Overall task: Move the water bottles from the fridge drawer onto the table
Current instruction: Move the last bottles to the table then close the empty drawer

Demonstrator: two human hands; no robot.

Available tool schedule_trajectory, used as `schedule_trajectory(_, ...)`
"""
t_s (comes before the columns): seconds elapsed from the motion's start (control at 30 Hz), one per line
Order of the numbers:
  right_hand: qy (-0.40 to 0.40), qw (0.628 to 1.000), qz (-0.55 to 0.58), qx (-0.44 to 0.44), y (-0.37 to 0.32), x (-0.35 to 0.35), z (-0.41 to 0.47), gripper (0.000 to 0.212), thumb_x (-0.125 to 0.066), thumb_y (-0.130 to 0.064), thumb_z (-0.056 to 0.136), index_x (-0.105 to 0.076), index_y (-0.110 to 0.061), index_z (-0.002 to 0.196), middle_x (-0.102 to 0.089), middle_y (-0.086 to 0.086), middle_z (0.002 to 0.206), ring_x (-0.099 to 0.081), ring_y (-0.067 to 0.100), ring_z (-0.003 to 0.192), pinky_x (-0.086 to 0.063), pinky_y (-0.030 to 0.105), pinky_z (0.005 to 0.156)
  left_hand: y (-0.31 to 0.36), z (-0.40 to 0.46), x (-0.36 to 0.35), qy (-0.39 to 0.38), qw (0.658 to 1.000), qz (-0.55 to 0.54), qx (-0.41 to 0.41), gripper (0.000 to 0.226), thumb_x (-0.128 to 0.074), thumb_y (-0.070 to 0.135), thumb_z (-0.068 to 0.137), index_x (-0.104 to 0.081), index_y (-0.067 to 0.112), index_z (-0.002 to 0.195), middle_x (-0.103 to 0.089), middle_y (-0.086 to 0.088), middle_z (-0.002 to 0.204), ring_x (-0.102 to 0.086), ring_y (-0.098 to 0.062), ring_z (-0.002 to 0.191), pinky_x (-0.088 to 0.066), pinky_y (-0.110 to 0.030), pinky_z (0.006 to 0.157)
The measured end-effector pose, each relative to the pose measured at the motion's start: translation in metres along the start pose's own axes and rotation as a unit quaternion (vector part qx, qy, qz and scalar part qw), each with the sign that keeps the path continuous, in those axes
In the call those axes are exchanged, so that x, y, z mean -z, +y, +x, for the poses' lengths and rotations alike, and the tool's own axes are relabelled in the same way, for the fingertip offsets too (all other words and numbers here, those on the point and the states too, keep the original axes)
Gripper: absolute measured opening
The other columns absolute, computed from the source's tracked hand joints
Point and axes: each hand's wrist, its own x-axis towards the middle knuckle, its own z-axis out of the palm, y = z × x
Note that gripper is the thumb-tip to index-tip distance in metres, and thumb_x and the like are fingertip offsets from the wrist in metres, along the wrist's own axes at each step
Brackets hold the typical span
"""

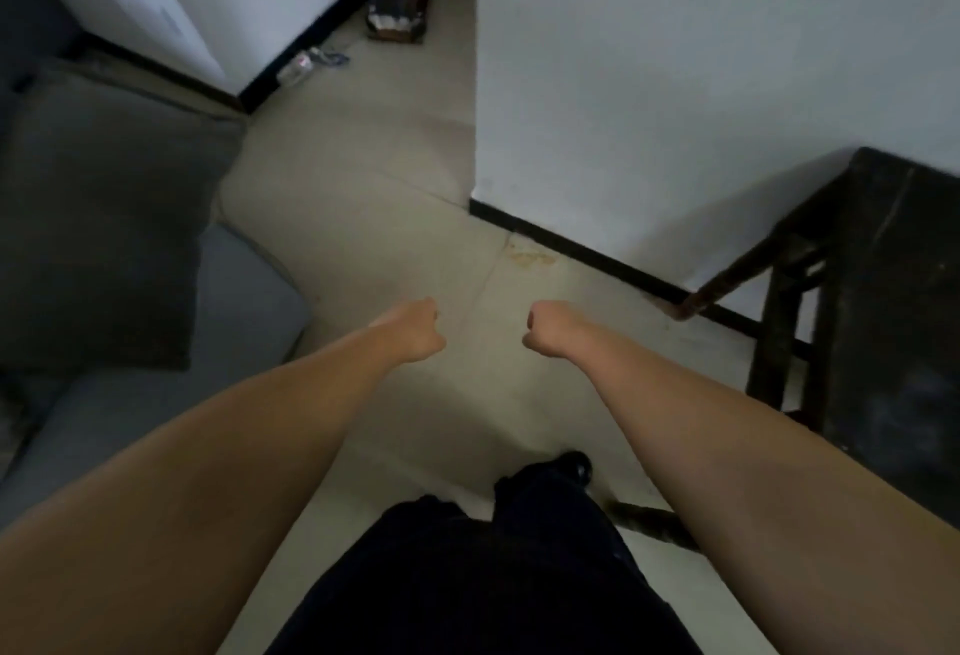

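Both arms reach forward over a pale floor, bare to the elbow. The left hand and right hand are each curled into a loose fist, fingers folded in, with nothing held in either. They sit level with each other, near but not touching, with a strip of floor showing between them.

Below the hands, dark trousers fill the lower middle of the view, and one black shoe pokes out ahead of them, closer to the right arm.

To the right of the right hand stands a dark wooden table; its tabletop runs along the edge of the view, bare where it shows. Its legs and crossbars are visible beneath it, against a white wall with a black skirting.

Left of the left hand lies a grey cushion on a lighter grey seat.

Far ahead of the hands, on the floor beside the far wall, a small clear bottle lies on its side; the picture is too blurred to tell more about it. Further on sits a brown box. No fridge drawer shows in this view.
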Motion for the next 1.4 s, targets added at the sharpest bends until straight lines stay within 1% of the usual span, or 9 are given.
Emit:
schedule_trajectory(0.2,-0.030,0.987,-0.112,0.114,-0.114,-0.019,-0.002,0.034,-0.048,-0.015,0.094,-0.057,-0.003,0.124,-0.058,0.016,0.129,-0.056,0.031,0.117,-0.045,0.030,0.090,-0.108,-0.052,-0.007,0.043,0.987,-0.110,0.112,0.041,-0.050,0.015,0.093,-0.049,0.003,0.132,-0.053,-0.017,0.134,-0.051,-0.032,0.123,-0.042,-0.032,0.100)
schedule_trajectory(0.33,-0.047,0.955,-0.205,0.210,-0.186,-0.029,-0.004,0.020,-0.048,-0.014,0.092,-0.060,-0.003,0.103,-0.058,0.020,0.128,-0.056,0.032,0.117,-0.045,0.030,0.084,-0.166,-0.096,-0.019,0.087,0.959,-0.181,0.199,0.037,-0.052,0.020,0.090,-0.053,0.004,0.123,-0.055,-0.016,0.129,-0.054,-0.033,0.118,-0.045,-0.033,0.094)
schedule_trajectory(0.47,-0.062,0.912,-0.274,0.298,-0.246,-0.040,-0.014,0.034,-0.044,-0.013,0.095,-0.057,0.002,0.124,-0.057,0.020,0.130,-0.055,0.031,0.121,-0.045,0.029,0.091,-0.206,-0.140,-0.037,0.127,0.909,-0.265,0.296,0.040,-0.054,0.018,0.089,-0.055,0.003,0.126,-0.055,-0.016,0.129,-0.054,-0.031,0.118,-0.046,-0.033,0.094)
schedule_trajectory(0.63,-0.101,0.824,-0.385,0.403,-0.315,-0.083,-0.028,0.032,-0.049,-0.019,0.093,-0.061,-0.001,0.117,-0.061,0.018,0.123,-0.059,0.031,0.113,-0.046,0.030,0.080,-0.232,-0.199,-0.085,0.165,0.804,-0.364,0.441,0.043,-0.055,0.022,0.090,-0.053,0.005,0.129,-0.055,-0.017,0.132,-0.054,-0.032,0.119,-0.046,-0.033,0.096)
schedule_trajectory(0.73,-0.118,0.751,-0.443,0.474,-0.343,-0.108,-0.038,0.023,-0.052,-0.021,0.091,-0.063,-0.006,0.103,-0.063,0.017,0.108,-0.059,0.029,0.093,-0.037,0.026,0.069,-0.224,-0.221,-0.118,0.177,0.734,-0.417,0.506,0.042,-0.055,0.022,0.090,-0.053,0.005,0.128,-0.055,-0.017,0.132,-0.054,-0.031,0.121,-0.045,-0.033,0.096)
schedule_trajectory(0.93,-0.135,0.610,-0.519,0.583,-0.373,-0.159,-0.077,0.035,-0.047,-0.020,0.090,-0.063,0.000,0.113,-0.063,0.019,0.121,-0.060,0.034,0.111,-0.049,0.031,0.086,-0.188,-0.253,-0.171,0.213,0.600,-0.496,0.591,0.039,-0.056,0.019,0.090,-0.056,0.003,0.126,-0.057,-0.018,0.131,-0.054,-0.031,0.121,-0.045,-0.033,0.096)
schedule_trajectory(1.07,-0.149,0.506,-0.560,0.639,-0.374,-0.201,-0.128,0.038,-0.045,-0.020,0.092,-0.063,0.004,0.114,-0.062,0.020,0.123,-0.059,0.035,0.113,-0.050,0.032,0.089,-0.149,-0.287,-0.211,0.229,0.502,-0.535,0.640,0.036,-0.055,0.016,0.090,-0.056,0.002,0.123,-0.058,-0.018,0.128,-0.055,-0.032,0.117,-0.046,-0.034,0.094)
schedule_trajectory(1.23,-0.166,0.406,-0.593,0.675,-0.352,-0.259,-0.200,0.037,-0.047,-0.023,0.090,-0.063,0.002,0.113,-0.063,0.020,0.121,-0.061,0.034,0.110,-0.049,0.031,0.087,-0.097,-0.338,-0.268,0.253,0.381,-0.571,0.682,0.031,-0.053,0.017,0.090,-0.056,0.005,0.118,-0.060,-0.015,0.119,-0.057,-0.028,0.102,-0.045,-0.034,0.084)
schedule_trajectory(1.4,-0.170,0.347,-0.612,0.690,-0.322,-0.311,-0.264,0.031,-0.048,-0.021,0.093,-0.060,-0.004,0.117,-0.063,0.016,0.117,-0.060,0.033,0.106,-0.046,0.029,0.078,-0.066,-0.376,-0.323,0.260,0.318,-0.596,0.691,0.029,-0.053,0.017,0.090,-0.057,0.005,0.116,-0.060,-0.014,0.117,-0.057,-0.029,0.105,-0.045,-0.033,0.082)
